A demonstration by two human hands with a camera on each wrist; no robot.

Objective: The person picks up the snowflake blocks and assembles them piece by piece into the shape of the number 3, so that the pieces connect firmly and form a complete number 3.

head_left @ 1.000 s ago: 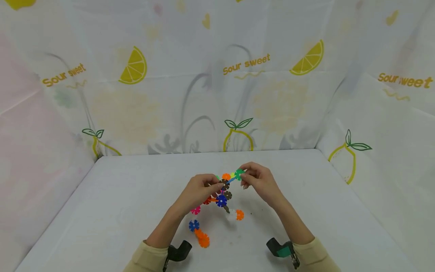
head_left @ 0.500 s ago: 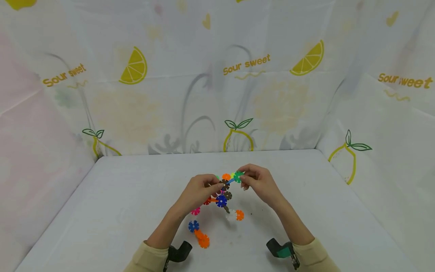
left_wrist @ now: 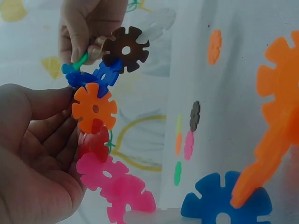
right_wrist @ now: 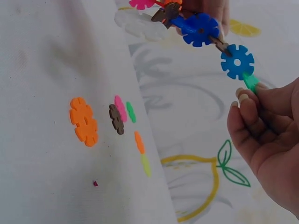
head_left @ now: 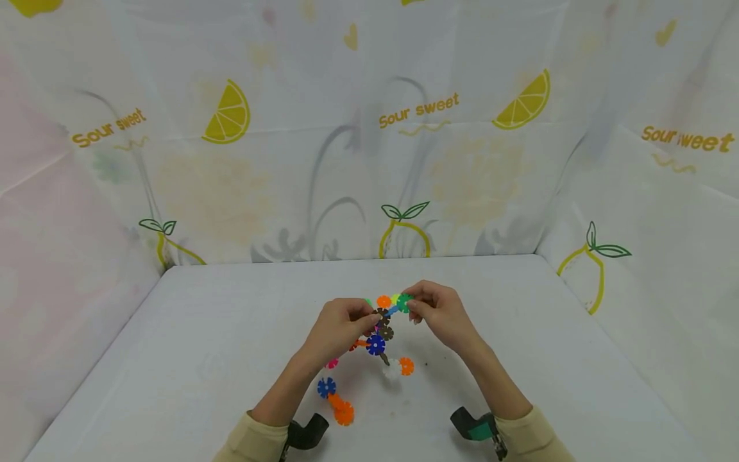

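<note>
A chain of slotted plastic snowflake discs hangs between my two hands. In the head view my left hand (head_left: 340,327) pinches a brown disc (head_left: 381,316) of the chain between thumb and fingers. My right hand (head_left: 443,311) pinches a green disc (head_left: 403,303), joined at its edge to a light-blue disc (right_wrist: 237,62). From the left hand the chain runs through an orange disc (left_wrist: 95,116), a red disc (left_wrist: 95,145) and pink discs (left_wrist: 106,172). A larger-looking blue disc (left_wrist: 226,198) and orange discs (left_wrist: 285,84) follow. A dark-blue disc (right_wrist: 200,30) also belongs to it.
Loose discs lie on the white table (head_left: 231,359): an orange disc (right_wrist: 84,123), a brown disc (right_wrist: 116,119), a pink disc (right_wrist: 120,108), a green disc (right_wrist: 131,112) and a yellow disc (right_wrist: 146,165) among them. A lemon-printed curtain (head_left: 288,179) rises behind the table.
My right hand has come slightly down and left with the green disc. The chain's lower blue and orange end has shifted a little left and nearer; the left hand keeps its pinch.
</note>
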